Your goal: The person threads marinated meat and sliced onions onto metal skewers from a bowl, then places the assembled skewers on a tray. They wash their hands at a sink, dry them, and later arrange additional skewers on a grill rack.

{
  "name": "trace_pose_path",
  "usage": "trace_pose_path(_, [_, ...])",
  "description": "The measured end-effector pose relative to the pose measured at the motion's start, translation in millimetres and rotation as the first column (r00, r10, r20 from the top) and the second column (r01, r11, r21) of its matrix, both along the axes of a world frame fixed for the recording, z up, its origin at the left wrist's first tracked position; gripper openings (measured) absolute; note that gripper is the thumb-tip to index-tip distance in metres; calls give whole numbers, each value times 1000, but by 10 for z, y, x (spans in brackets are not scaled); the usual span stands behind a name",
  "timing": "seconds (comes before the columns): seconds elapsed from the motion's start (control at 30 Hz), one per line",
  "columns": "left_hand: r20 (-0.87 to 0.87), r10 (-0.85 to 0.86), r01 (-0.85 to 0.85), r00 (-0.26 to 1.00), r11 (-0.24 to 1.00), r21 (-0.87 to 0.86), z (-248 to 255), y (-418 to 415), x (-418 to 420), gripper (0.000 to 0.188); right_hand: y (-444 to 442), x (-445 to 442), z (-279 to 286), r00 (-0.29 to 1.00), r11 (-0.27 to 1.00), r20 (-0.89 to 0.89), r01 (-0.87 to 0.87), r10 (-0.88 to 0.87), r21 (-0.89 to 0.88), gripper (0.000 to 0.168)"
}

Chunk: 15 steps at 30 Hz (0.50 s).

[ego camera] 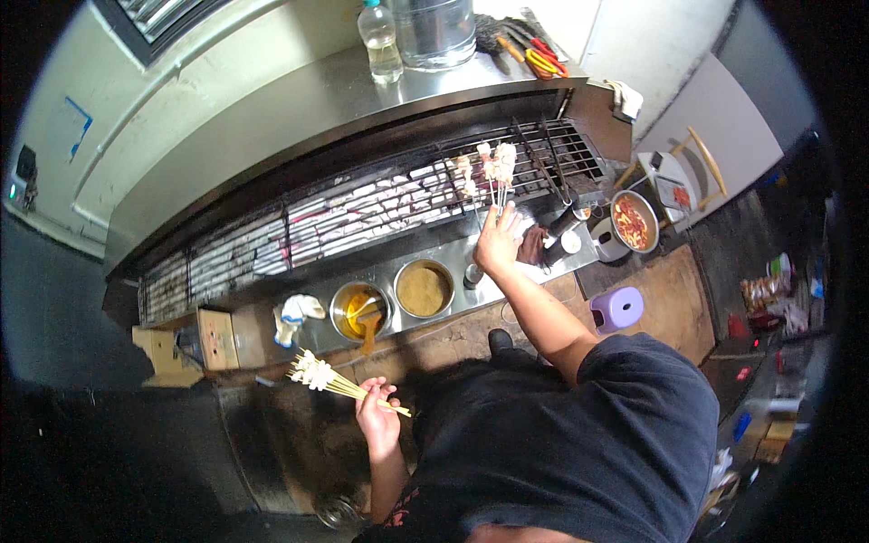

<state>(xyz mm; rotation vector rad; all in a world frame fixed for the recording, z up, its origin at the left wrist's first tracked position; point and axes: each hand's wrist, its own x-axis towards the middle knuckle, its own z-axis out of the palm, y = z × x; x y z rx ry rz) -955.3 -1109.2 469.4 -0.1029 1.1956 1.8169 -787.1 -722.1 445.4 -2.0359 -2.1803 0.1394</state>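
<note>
Low on the left, my left hand (378, 415) grips a bundle of bamboo skewers (349, 388), with pale meat pieces at the far ends. My right hand (497, 241) reaches over the grill's front edge, its fingers spread at the stick ends of several meat skewers (502, 166) lying on the grate. Whether the fingertips pinch those sticks is hidden. Another meat skewer (466, 176) lies just left of them. Below the long charcoal grill's bars (285, 234), pale, ashy coals show.
Along the front ledge are a bowl of yellow liquid (343, 326) with a brush (368, 332), a pot of brownish powder (424, 288), a small shaker (473, 276) and white gloves (297, 315). Black tongs (543, 163) lie across the grate. A purple stool (621, 309) stands right.
</note>
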Motion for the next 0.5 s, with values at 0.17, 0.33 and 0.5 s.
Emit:
trace_pose_path(0.17, [-27, -134, 134, 991, 991, -2, 79, 23, -580, 14, 288, 95, -218, 992, 997, 114, 62, -56, -49, 78])
trace_pose_path(0.33, [-34, -185, 186, 982, 983, 11, 96, 130, -746, 14, 669, 369, -2, 997, 994, 8, 75, -75, -78, 55])
trace_pose_path(0.5, [-52, -199, 201, 979, 979, 23, 115, 397, -550, 14, 676, 599, 243, 963, 999, -269, 1, -13, -44, 25])
